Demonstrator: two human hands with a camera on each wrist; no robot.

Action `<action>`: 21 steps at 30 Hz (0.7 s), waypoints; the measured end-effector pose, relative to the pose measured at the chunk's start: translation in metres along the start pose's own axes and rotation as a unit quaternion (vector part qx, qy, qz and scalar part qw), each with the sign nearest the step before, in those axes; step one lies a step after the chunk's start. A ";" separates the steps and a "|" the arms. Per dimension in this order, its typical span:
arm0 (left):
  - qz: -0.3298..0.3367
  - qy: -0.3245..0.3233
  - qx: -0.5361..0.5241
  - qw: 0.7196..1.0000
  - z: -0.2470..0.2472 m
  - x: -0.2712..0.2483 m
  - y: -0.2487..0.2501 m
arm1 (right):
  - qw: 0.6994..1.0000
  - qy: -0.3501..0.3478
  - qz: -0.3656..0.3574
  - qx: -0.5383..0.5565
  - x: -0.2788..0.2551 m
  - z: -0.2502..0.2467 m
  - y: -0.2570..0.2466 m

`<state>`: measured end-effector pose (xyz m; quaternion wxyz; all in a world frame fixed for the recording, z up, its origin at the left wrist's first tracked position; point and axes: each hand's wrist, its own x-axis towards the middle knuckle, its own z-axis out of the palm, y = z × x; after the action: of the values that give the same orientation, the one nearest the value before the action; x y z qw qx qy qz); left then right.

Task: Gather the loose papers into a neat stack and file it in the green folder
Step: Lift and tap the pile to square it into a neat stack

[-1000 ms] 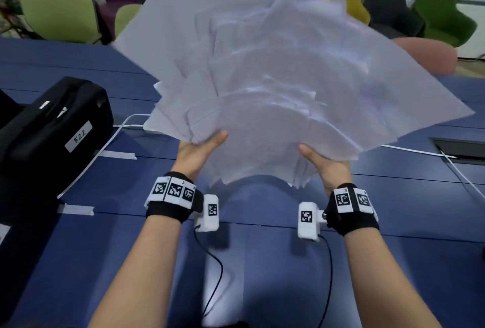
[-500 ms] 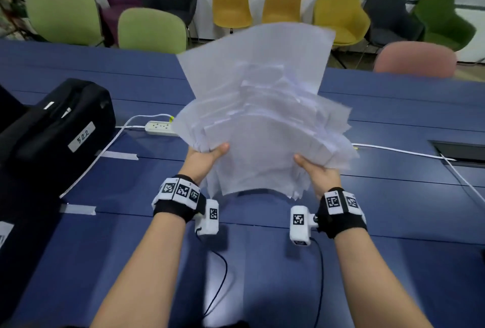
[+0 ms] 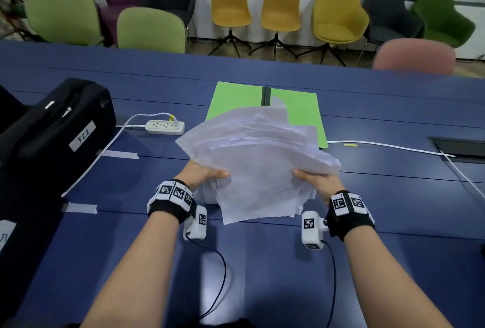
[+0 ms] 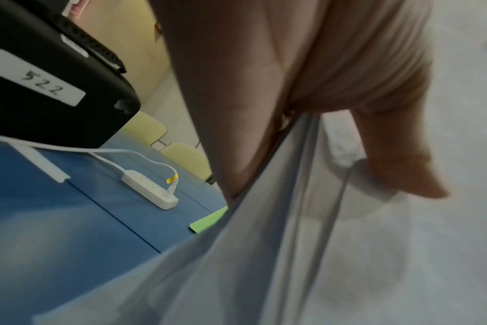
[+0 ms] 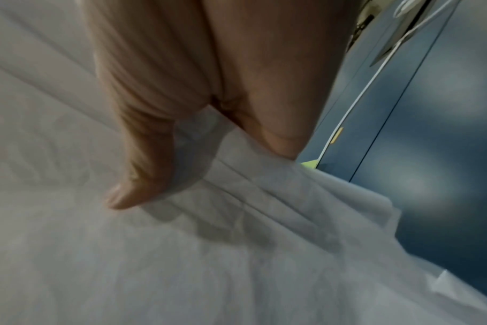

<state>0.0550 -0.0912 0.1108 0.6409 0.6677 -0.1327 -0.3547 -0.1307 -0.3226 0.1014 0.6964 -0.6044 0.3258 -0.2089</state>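
A ragged bundle of white papers [image 3: 258, 162] slopes down toward me just above the blue table [image 3: 262, 262], its sheets fanned and uneven. My left hand [image 3: 203, 174] grips its left edge, thumb on top. My right hand [image 3: 316, 178] grips the right edge the same way. The left wrist view shows the left thumb [image 4: 398, 158] pressed on the papers [image 4: 348, 252]; the right wrist view shows the right thumb [image 5: 142, 167] on the papers [image 5: 181, 252]. Behind the bundle the green folder [image 3: 296, 115] lies open flat, its near part hidden by the sheets.
A black case [image 3: 55, 128] labelled 522 sits at the left. A white power strip [image 3: 165, 127] and its cable lie left of the folder. Another white cable [image 3: 388, 146] runs right toward a recessed table hatch [image 3: 462, 148]. Chairs line the far side.
The bundle has come down from an upright, spread-out hold near my face to a low slant over the table, uncovering the green folder. Both hands dropped with it.
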 end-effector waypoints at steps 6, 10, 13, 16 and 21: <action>0.033 0.031 -0.031 0.999 0.002 -0.003 0.005 | 0.998 -0.024 -0.050 0.029 -0.004 -0.005 -0.012; 0.033 0.011 -0.007 0.999 0.000 -0.009 0.000 | 0.994 -0.068 -0.041 0.073 0.000 -0.018 -0.003; 0.036 0.031 0.009 0.999 0.006 -0.009 -0.004 | 0.997 -0.062 -0.037 0.016 -0.003 -0.017 0.011; 0.037 0.064 -0.015 0.997 0.008 -0.006 -0.005 | 0.995 -0.082 -0.051 -0.034 -0.008 -0.018 0.008; 0.035 0.083 -0.047 0.995 0.015 -0.004 -0.004 | 0.991 -0.106 -0.030 -0.073 -0.010 -0.023 0.014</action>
<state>0.0413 -0.0992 0.1089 0.6928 0.6585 -0.0856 -0.2812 -0.1551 -0.3295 0.0879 0.6741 -0.6820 0.2463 -0.1404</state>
